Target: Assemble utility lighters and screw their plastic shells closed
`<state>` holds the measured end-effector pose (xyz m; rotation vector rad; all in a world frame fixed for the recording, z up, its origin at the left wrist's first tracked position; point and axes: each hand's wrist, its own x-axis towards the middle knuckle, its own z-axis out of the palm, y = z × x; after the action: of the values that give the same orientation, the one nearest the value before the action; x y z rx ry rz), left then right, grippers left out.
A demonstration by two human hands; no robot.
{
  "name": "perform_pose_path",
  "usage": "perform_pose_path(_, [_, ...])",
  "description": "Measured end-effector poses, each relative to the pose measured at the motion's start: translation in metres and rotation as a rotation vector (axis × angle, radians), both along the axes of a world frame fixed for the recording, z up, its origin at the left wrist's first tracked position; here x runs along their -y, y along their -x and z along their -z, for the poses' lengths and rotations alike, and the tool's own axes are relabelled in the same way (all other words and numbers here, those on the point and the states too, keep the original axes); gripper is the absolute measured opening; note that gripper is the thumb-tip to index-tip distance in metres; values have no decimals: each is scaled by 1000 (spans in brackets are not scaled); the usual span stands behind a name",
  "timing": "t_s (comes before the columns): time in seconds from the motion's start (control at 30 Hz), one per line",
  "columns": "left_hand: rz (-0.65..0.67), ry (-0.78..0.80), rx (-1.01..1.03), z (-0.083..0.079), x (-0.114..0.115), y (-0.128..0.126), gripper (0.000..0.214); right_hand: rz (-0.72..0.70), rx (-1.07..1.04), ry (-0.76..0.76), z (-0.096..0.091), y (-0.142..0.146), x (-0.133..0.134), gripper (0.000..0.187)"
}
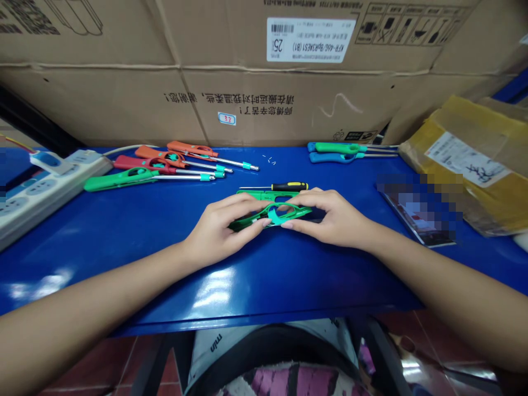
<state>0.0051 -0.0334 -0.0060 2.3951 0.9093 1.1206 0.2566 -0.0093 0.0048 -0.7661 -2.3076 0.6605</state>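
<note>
Between my two hands is a green lighter casing [303, 212] with a teal trigger [277, 216] set in its loop. My left hand [231, 223] is closed on its left part, thumb in front by the trigger. My right hand [330, 217] pinches its right part, with fingertips near the trigger. Just behind lies another green casing half [258, 195], partly hidden by the held one and my fingers. Beyond that a black and yellow screwdriver [290, 186] lies flat, its shaft pointing left.
Several orange, red and green long-nosed lighters [148, 175] lie at the back left beside a white power strip [49, 184]. Green and blue lighter parts [336, 152] with metal rods, a phone-like flat item [416, 212] and a taped package [474, 159] are right. A large carton [136, 104] stands behind.
</note>
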Motion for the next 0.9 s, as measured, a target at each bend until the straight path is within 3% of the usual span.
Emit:
perform_pose_path(0.6, [0, -4, 14, 4, -3, 1, 24, 18, 97, -67, -4, -1, 0, 16])
perform_pose_path(0.9, [22, -32, 12, 2, -2, -1, 24, -5, 67, -20, -5, 1, 1, 16])
